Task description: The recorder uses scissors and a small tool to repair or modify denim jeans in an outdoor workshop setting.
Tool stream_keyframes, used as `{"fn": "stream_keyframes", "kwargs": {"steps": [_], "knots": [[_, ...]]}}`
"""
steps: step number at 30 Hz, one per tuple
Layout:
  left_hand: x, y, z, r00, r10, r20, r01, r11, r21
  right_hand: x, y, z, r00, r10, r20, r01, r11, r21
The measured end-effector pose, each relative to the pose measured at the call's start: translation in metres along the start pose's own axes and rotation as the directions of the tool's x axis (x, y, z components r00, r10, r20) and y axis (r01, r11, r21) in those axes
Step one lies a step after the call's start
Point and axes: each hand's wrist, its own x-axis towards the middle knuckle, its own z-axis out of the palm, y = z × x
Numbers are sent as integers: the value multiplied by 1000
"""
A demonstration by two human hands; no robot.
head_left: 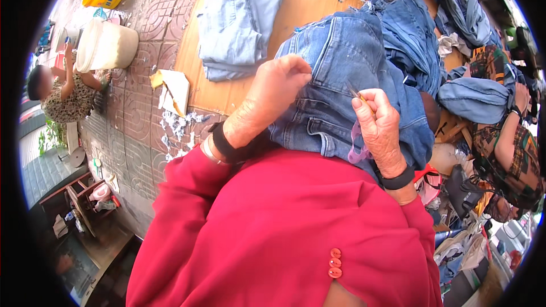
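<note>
Jeans (350, 51) of mid blue lie in a loose bunch, right in front of the person's red top (296, 210). The left hand (277, 82) is over their left side. Its fingertips look bunched close together, but they are blurry, so I cannot tell if they pinch a bit of thread or touch the cloth. The right hand (377, 122) pinches a small pointed tool (355, 93) between thumb and fingers, with its tip toward the jeans. A purple loop (356, 145) hangs just beside that hand.

One pair looks done: the pale folded jeans (230, 28) lie flat and neat on the wooden board (190, 88). The bunched pair looks only part done, as it is not folded and the tool is out over it. More seems left, too: a crumpled denim heap (406, 34) sits just past it, and a denim bundle (475, 99) lies to the right. Blue fluff (176, 128) is on the ground by the board.
</note>
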Motion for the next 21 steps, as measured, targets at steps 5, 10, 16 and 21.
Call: {"fn": "stream_keyframes", "kwargs": {"steps": [5,10,16,21], "knots": [[-10,-4,4,983,184,-16,-179,968,177,4,2,4,999,-23,22,26,991,-128],[-6,1,13,881,473,8,-446,824,351,6,-1,7,999,-27,19,30,989,-145],[-2,-1,13,914,400,69,-396,839,372,6,-5,8,995,-99,8,98,969,-228],[-2,-4,17,924,382,11,-360,860,360,10,-10,10,972,-216,97,236,897,-373]]}}
